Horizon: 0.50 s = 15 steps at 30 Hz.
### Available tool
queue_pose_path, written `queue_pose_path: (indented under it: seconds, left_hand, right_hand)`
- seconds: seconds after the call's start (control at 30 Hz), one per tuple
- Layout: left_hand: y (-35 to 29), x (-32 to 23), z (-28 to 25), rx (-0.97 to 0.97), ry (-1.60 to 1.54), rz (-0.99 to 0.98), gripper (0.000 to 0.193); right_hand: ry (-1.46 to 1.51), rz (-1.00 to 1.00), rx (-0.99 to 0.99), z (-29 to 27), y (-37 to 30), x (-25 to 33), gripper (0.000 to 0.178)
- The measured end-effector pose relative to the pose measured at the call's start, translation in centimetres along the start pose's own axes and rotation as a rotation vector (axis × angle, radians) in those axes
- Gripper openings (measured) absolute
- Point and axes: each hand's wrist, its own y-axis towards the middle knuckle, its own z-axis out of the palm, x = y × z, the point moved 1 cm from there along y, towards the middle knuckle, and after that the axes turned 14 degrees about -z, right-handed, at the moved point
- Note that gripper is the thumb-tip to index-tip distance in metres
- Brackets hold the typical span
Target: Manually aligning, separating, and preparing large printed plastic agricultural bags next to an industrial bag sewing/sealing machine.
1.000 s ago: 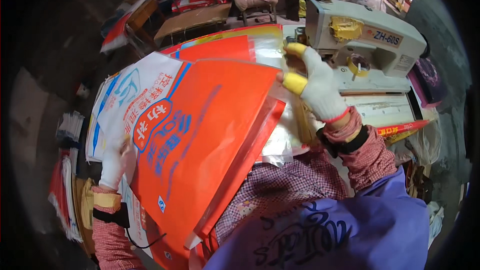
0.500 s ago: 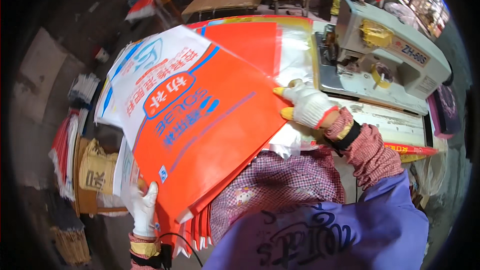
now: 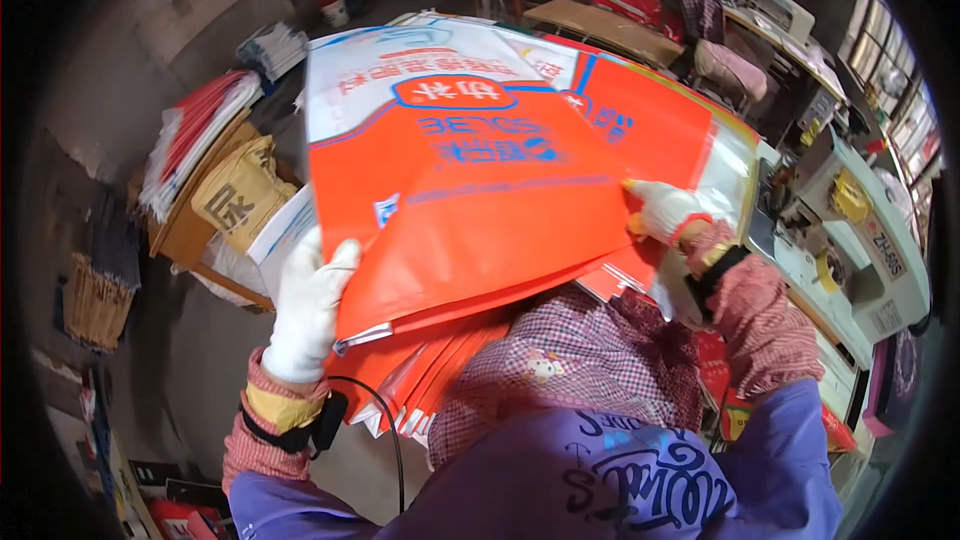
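Note:
A large orange-red and white sack (image 3: 480, 230) with blue print is lifted at its near side, spread flat between my hands. My left hand (image 3: 310, 305), in a white glove, grips its left edge with the thumb on top; the other fingers are mostly hidden behind. At the right edge, my right hand (image 3: 668, 212), gloved in white with yellow fingertips, pinches the sack. Under and beyond it lie more matching sacks (image 3: 660, 125) on the table. A bundle of folded orange-red sacks (image 3: 440, 370) hangs below, against my checked apron (image 3: 600, 340).
To the right stands a pale sewing machine (image 3: 850, 210) with a yellow thread spool (image 3: 830, 268). At left, a wooden stand (image 3: 165, 230) bears folded sacks (image 3: 200, 135) and a tan bag (image 3: 240, 195). A black cable (image 3: 392, 430) hangs near my left wrist. A bench (image 3: 600, 30) stands beyond the table.
The view has turned, so the sewing machine sits farther right and lower. The sack's near edge has risen and levelled out, with my left hand higher. Both hands remain at its edges.

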Motion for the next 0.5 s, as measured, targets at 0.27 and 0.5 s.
queue_pose_path:
  seconds: [0.27, 0.5]
  left_hand:
    - [-9.1, 11.8, -7.2, -0.564, -0.258, -0.239, 0.022]
    - [-13.1, 30.3, -7.0, -0.446, -0.416, -0.51, 0.023]
  right_hand:
    - [-0.154, -0.303, -0.22, 8.8, 9.5, 13.4, 0.024]
    - [-0.562, -0.364, -0.299, 26.8, 12.8, 9.5, 0.02]
